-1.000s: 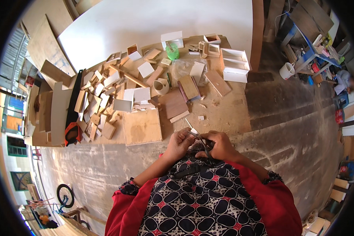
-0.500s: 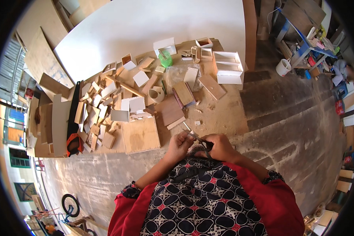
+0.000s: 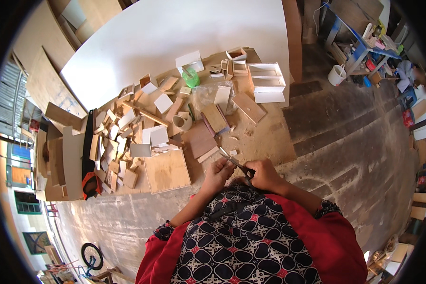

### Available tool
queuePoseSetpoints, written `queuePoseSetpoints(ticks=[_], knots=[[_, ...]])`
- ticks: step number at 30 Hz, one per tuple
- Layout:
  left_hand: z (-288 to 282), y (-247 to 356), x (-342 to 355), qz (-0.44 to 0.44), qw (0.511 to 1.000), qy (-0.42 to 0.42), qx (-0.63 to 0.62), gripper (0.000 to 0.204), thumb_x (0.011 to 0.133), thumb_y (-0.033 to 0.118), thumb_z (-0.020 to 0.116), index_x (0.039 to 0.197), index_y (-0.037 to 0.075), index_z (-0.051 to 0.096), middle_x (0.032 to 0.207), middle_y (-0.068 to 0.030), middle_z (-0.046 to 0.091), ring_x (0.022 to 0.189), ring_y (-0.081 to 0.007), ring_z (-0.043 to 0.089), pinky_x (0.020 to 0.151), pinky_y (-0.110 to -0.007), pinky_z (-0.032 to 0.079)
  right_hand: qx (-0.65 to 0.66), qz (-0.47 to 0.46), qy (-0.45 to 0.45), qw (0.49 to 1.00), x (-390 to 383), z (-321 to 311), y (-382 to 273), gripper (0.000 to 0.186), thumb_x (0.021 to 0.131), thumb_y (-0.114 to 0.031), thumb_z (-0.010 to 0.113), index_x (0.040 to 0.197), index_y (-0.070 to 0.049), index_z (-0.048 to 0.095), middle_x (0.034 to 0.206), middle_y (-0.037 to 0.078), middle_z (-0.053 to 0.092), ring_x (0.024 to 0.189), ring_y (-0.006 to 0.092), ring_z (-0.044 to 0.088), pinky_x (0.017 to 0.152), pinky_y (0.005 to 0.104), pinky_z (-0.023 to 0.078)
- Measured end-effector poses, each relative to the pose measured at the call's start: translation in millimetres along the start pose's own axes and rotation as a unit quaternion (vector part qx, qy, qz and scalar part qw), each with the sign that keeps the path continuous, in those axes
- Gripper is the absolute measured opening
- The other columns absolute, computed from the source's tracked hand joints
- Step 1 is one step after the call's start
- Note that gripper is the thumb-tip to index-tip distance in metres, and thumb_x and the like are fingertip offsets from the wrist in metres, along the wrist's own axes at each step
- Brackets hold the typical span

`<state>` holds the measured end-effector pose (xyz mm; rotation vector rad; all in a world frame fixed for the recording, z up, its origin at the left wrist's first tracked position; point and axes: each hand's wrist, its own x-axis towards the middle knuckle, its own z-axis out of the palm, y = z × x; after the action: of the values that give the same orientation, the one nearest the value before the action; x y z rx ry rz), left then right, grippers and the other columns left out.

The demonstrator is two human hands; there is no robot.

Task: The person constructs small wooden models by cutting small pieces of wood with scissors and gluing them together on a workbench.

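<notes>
My right hand [image 3: 266, 176] is closed around the dark handles of a pair of scissors [image 3: 241, 167], whose blades point up and to the left. Close beside the blades, my left hand [image 3: 216, 176] is closed with its fingertips pinched together. What it pinches is hidden or too small to make out. Both hands are held in front of my body, just off the near edge of the low work surface [image 3: 270, 137]. On that surface beyond them lie a reddish-brown board [image 3: 199, 138] and a small wooden piece with dark rolled edges [image 3: 215, 118].
Wood offcuts [image 3: 111, 144] are heaped on the left, beside a handsaw [image 3: 91, 184] with an orange handle. A square plywood panel [image 3: 167, 171] lies near the front edge. Farther back stand a green container [image 3: 190, 78], a cream cup-like cylinder [image 3: 182, 122] and a white divided box [image 3: 267, 81].
The whole view has shifted slightly, with the table's things now a little farther left. My hands stay close together, and the scissor blades show more clearly between them.
</notes>
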<state>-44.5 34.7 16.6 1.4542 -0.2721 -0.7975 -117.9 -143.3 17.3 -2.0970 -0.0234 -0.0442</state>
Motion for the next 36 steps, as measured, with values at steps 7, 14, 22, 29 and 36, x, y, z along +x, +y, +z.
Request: queuePoseSetpoints(ticks=[7,14,22,29,36], knots=[[-5,-3,12,0.003,0.999,0.003,0.048,0.021,0.095,0.021,0.049,0.089,0.003,0.06,0.07,0.0046,0.049,0.062,-0.0038,0.041,0.055,-0.02,0.033,-0.047,-0.016,0.0,0.999,13,-5,3,0.047,0.061,-0.045,0.082,0.073,-0.004,0.062,0.057,0.012,0.055,0.055,0.0289,0.059,0.051,0.0355,0.045],[-3,-8,26,-0.041,0.999,-0.019,-0.01,0.026,0.094,0.025,0.052,0.088,0.001,0.061,0.07,0.003,0.052,0.063,-0.0051,0.044,0.057,-0.02,0.037,-0.065,-0.002,-0.068,0.996,25,-19,22,0.048,0.059,-0.049,0.081,0.075,-0.006,0.065,0.058,0.014,0.057,0.06,0.0332,0.061,0.056,0.0378,0.047],[2,0,37,0.101,0.878,0.364,0.294,0.024,0.071,0.002,0.055,0.093,0.003,0.062,0.086,-0.0117,0.065,0.07,-0.0234,0.061,0.061,-0.031,0.048,-0.141,-0.03,-0.114,0.983,47,-40,45,0.029,0.064,-0.033,0.075,0.077,-0.008,0.067,0.068,0.019,0.062,0.066,0.0376,0.061,0.062,0.042,0.049],[5,44,62,0.196,0.804,0.046,0.56,0.009,0.07,0.01,0.065,0.079,0.009,0.066,0.085,-0.0054,0.063,0.087,-0.0273,0.058,0.078,-0.039,0.045,-0.256,-0.036,-0.227,0.939,65,-58,27,0.026,0.062,-0.024,0.068,0.084,-0.011,0.067,0.072,0.016,0.064,0.071,0.0343,0.063,0.066,0.0439,0.05],[-8,37,73,0.164,0.829,-0.043,0.533,0.004,0.071,0.008,0.066,0.075,0.009,0.066,0.078,-0.0067,0.063,0.083,-0.0289,0.058,0.075,-0.039,0.046,-0.276,-0.075,-0.258,0.923,76,-50,38,0.028,0.062,-0.026,0.068,0.086,-0.011,0.068,0.075,0.017,0.064,0.075,0.034,0.064,0.068,0.0431,0.051]])
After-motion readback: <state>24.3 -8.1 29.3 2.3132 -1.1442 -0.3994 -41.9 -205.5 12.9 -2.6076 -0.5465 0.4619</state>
